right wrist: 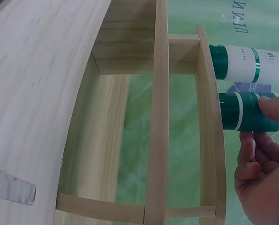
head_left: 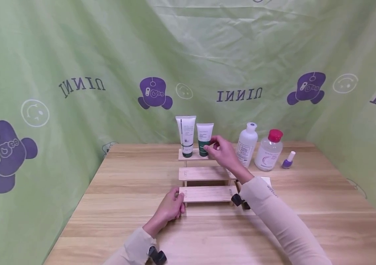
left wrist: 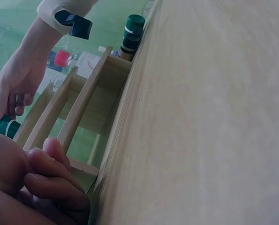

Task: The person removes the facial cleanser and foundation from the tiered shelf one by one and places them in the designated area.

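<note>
A three-tier wooden stand (head_left: 208,194) stands on the table. My right hand (head_left: 224,151) pinches a small white and green squeeze tube (head_left: 204,133) between thumb and fingers. The tube is upright, cap down, at the top tier; in the right wrist view its green lower part (right wrist: 252,111) meets that board. Left of it a larger white squeeze tube (head_left: 187,136) with a dark green cap stands on the same tier. My left hand (head_left: 170,207) holds the left end of the lowest tier, thumb at its edge, fingers curled beside it.
Right of the stand are a white bottle (head_left: 247,145), a clear bottle with a red cap (head_left: 269,152) and a purple nail polish bottle (head_left: 287,162). Green-capped containers (left wrist: 134,23) show past the stand's end in the left wrist view. A green printed curtain (head_left: 201,55) hangs behind the table.
</note>
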Motion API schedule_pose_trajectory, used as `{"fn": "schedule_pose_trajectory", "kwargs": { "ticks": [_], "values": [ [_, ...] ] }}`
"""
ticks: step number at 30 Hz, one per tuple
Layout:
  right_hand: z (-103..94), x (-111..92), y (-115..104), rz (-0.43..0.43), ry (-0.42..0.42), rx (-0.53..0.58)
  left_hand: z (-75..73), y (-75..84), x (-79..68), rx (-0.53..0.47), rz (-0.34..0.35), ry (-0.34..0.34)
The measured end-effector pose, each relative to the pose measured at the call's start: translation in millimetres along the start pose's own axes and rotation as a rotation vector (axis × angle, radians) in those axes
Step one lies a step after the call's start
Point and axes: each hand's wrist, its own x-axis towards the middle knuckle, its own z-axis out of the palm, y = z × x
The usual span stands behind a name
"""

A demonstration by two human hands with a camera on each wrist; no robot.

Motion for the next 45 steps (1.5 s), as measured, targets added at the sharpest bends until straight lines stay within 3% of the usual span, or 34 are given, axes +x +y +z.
{"fn": "schedule_pose_trajectory", "kwargs": {
  "ticks": [13, 18, 23, 34, 40, 45],
  "values": [
    [-13.1, -13.7, 0.5, 0.007, 0.054, -0.039, 1.4, 1.7, -0.8, -0.003, -0.021, 0.007],
    [-29.2, -29.9, 2.4, -0.012, 0.092, -0.054, 2.5, 1.5, -2.5, 0.001, -0.018, 0.011],
    [-57.3, -54.4, 7.9, -0.010, 0.121, -0.085, 3.7, 1.0, -2.0, -0.004, -0.016, 0.002],
    [-124.5, -112.9, 46.5, 0.201, 0.099, -0.170, 2.0, 1.0, -0.4, -0.016, -0.015, 0.005],
    [-138.7, -133.4, 71.4, 0.302, 0.097, -0.126, 0.5, 1.1, 0.3, -0.019, -0.019, 0.003],
    [-145.2, -143.8, 84.0, 0.372, 0.066, -0.161, 1.7, 1.4, 1.4, -0.016, -0.015, -0.004]
  ]
}}
